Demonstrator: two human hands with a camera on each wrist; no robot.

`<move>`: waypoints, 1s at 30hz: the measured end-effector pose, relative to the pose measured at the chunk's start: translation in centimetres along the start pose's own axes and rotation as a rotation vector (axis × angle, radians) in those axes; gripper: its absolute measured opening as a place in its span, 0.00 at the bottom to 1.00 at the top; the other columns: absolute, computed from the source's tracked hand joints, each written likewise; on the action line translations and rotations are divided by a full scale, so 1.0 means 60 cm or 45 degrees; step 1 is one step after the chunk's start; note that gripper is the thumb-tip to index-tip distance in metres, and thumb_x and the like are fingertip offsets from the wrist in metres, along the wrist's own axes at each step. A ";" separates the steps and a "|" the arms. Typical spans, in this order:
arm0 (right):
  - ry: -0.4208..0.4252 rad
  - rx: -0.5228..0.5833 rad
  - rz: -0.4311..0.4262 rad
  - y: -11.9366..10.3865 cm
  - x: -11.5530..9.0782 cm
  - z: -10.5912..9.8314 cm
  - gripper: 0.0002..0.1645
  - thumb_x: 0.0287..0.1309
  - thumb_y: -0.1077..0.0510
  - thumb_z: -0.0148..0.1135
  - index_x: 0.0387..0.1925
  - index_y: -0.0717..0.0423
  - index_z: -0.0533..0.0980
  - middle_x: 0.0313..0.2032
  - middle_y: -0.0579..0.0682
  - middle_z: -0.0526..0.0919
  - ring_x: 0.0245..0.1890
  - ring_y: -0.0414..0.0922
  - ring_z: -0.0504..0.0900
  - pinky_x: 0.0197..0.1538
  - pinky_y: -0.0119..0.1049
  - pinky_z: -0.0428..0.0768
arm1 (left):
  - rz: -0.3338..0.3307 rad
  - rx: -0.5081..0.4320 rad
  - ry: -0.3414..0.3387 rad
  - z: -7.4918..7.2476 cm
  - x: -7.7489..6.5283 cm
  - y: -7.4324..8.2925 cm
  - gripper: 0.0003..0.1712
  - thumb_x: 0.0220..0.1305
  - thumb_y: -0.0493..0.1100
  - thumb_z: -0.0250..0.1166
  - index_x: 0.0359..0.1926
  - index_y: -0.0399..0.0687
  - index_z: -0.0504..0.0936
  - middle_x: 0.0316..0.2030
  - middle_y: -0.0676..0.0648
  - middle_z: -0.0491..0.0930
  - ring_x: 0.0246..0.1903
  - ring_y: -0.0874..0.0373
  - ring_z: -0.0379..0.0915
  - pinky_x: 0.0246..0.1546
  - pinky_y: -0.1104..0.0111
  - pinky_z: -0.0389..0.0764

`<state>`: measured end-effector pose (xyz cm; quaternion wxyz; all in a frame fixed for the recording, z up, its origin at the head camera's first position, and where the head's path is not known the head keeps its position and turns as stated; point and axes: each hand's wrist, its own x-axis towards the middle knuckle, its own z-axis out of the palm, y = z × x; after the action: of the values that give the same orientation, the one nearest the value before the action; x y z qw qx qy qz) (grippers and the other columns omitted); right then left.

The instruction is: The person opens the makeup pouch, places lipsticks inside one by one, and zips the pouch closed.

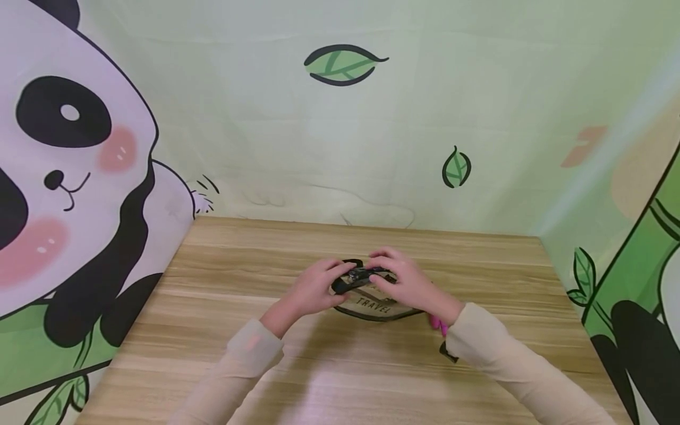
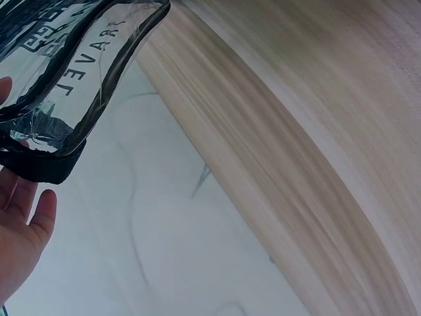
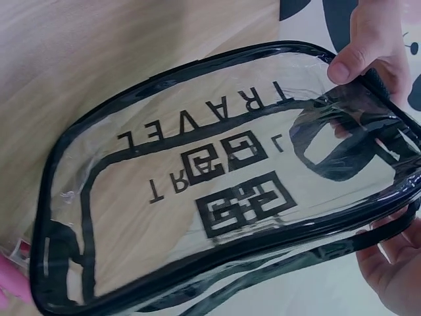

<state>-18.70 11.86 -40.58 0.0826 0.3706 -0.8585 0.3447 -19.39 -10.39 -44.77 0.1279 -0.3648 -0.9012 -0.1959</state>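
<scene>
A clear plastic travel pouch (image 1: 374, 307) with black trim and the word TRAVEL printed on it stands between my two hands on the table. My left hand (image 1: 319, 286) grips its left end; in the right wrist view the thumb (image 3: 341, 69) presses on that corner. My right hand (image 1: 406, 286) holds the black top edge with curled fingers, close to the left fingertips. Through the transparent wall of the pouch (image 3: 158, 250) the wood grain shows. The left wrist view catches just one end of the pouch (image 2: 99, 62), with fingers beside a black tab (image 2: 43, 166).
A pink object (image 1: 439, 324) lies under my right wrist, partly hidden by it. A small black item (image 1: 448, 352) sits beside the right sleeve. The wooden table (image 1: 239, 348) ends at a cloth backdrop (image 1: 255, 118) printed with leaves and pandas.
</scene>
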 end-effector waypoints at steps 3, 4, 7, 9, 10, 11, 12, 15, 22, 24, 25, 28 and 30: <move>-0.056 -0.027 0.003 -0.006 0.004 -0.001 0.11 0.53 0.57 0.57 0.40 0.54 0.77 0.49 0.57 0.74 0.50 0.52 0.72 0.49 0.48 0.72 | 0.019 -0.003 0.001 0.000 0.002 0.001 0.32 0.45 0.49 0.67 0.55 0.53 0.72 0.40 0.50 0.75 0.38 0.59 0.71 0.40 0.67 0.74; -0.072 -0.035 0.003 -0.008 0.005 -0.002 0.11 0.53 0.57 0.57 0.39 0.54 0.77 0.49 0.57 0.74 0.49 0.52 0.72 0.49 0.48 0.72 | 0.027 -0.006 0.005 0.000 0.003 0.002 0.32 0.45 0.49 0.67 0.55 0.54 0.72 0.39 0.50 0.75 0.38 0.58 0.71 0.40 0.66 0.74; -0.100 -0.056 0.000 -0.012 0.009 -0.002 0.11 0.53 0.57 0.56 0.38 0.55 0.78 0.47 0.57 0.74 0.47 0.50 0.73 0.48 0.46 0.73 | 0.033 -0.001 0.000 -0.002 0.004 0.005 0.32 0.45 0.49 0.66 0.55 0.55 0.72 0.39 0.51 0.75 0.37 0.59 0.71 0.39 0.67 0.74; -0.112 -0.071 -0.005 -0.013 0.011 -0.001 0.11 0.53 0.57 0.56 0.38 0.55 0.78 0.45 0.56 0.75 0.46 0.49 0.74 0.47 0.44 0.74 | 0.037 0.004 -0.003 -0.003 0.005 0.007 0.32 0.46 0.50 0.66 0.55 0.55 0.72 0.39 0.50 0.75 0.37 0.59 0.71 0.38 0.67 0.74; -0.117 -0.086 -0.010 -0.013 0.012 0.000 0.10 0.53 0.57 0.56 0.37 0.55 0.79 0.44 0.55 0.75 0.45 0.48 0.74 0.47 0.43 0.74 | 0.038 0.008 -0.005 -0.004 0.006 0.008 0.32 0.46 0.50 0.66 0.55 0.55 0.72 0.39 0.50 0.75 0.37 0.59 0.71 0.38 0.67 0.74; -0.122 -0.101 -0.014 -0.014 0.013 0.000 0.10 0.53 0.58 0.56 0.37 0.54 0.79 0.43 0.55 0.75 0.43 0.47 0.74 0.46 0.42 0.74 | 0.039 0.012 -0.008 -0.004 0.006 0.008 0.32 0.46 0.50 0.67 0.55 0.55 0.72 0.39 0.50 0.75 0.37 0.58 0.71 0.38 0.67 0.74; -0.129 -0.119 -0.018 -0.015 0.013 0.001 0.10 0.53 0.58 0.56 0.37 0.54 0.79 0.43 0.54 0.75 0.42 0.47 0.74 0.45 0.41 0.75 | 0.042 0.016 -0.009 -0.005 0.006 0.009 0.32 0.46 0.50 0.67 0.56 0.54 0.72 0.39 0.50 0.75 0.37 0.58 0.71 0.38 0.67 0.74; -0.145 -0.184 -0.020 -0.019 0.016 0.002 0.09 0.53 0.58 0.56 0.35 0.54 0.79 0.40 0.52 0.76 0.39 0.45 0.75 0.42 0.38 0.75 | 0.055 0.030 -0.009 -0.005 0.008 0.012 0.32 0.46 0.50 0.67 0.55 0.53 0.72 0.39 0.49 0.75 0.37 0.58 0.71 0.37 0.67 0.74; -0.191 -0.359 0.037 -0.037 0.020 0.001 0.10 0.52 0.56 0.54 0.34 0.52 0.80 0.35 0.49 0.76 0.29 0.40 0.72 0.31 0.30 0.72 | 0.066 0.034 -0.012 -0.003 0.012 0.015 0.31 0.46 0.50 0.66 0.54 0.53 0.73 0.39 0.49 0.75 0.37 0.58 0.70 0.36 0.68 0.74; -0.201 -0.426 0.044 -0.043 0.021 0.002 0.10 0.52 0.56 0.54 0.34 0.51 0.80 0.33 0.48 0.76 0.26 0.39 0.71 0.28 0.28 0.70 | 0.060 0.034 -0.019 -0.003 0.013 0.017 0.31 0.46 0.50 0.66 0.54 0.53 0.73 0.39 0.49 0.75 0.37 0.57 0.70 0.37 0.68 0.74; -0.202 -0.461 0.044 -0.045 0.021 0.003 0.10 0.52 0.56 0.54 0.34 0.51 0.80 0.33 0.48 0.76 0.25 0.39 0.70 0.26 0.27 0.69 | 0.058 0.033 -0.022 -0.003 0.013 0.017 0.30 0.47 0.50 0.66 0.54 0.53 0.73 0.39 0.49 0.75 0.37 0.57 0.70 0.37 0.68 0.74; -0.194 -0.565 0.045 -0.052 0.022 0.005 0.10 0.52 0.55 0.55 0.33 0.50 0.81 0.31 0.47 0.76 0.23 0.38 0.69 0.23 0.26 0.68 | 0.063 0.036 -0.009 -0.002 0.014 0.018 0.30 0.47 0.50 0.66 0.54 0.53 0.73 0.38 0.49 0.75 0.37 0.57 0.71 0.36 0.68 0.74; -0.186 -0.608 0.046 -0.056 0.023 0.007 0.09 0.52 0.55 0.55 0.31 0.50 0.81 0.29 0.47 0.76 0.22 0.38 0.68 0.21 0.26 0.66 | 0.070 0.043 0.002 -0.002 0.015 0.019 0.29 0.47 0.50 0.66 0.53 0.52 0.74 0.37 0.49 0.75 0.36 0.58 0.71 0.36 0.68 0.74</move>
<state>-17.30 9.15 -38.54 0.0995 0.3489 -0.9258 0.1058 -19.22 -9.16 -44.03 0.1401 -0.3871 -0.8939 -0.1775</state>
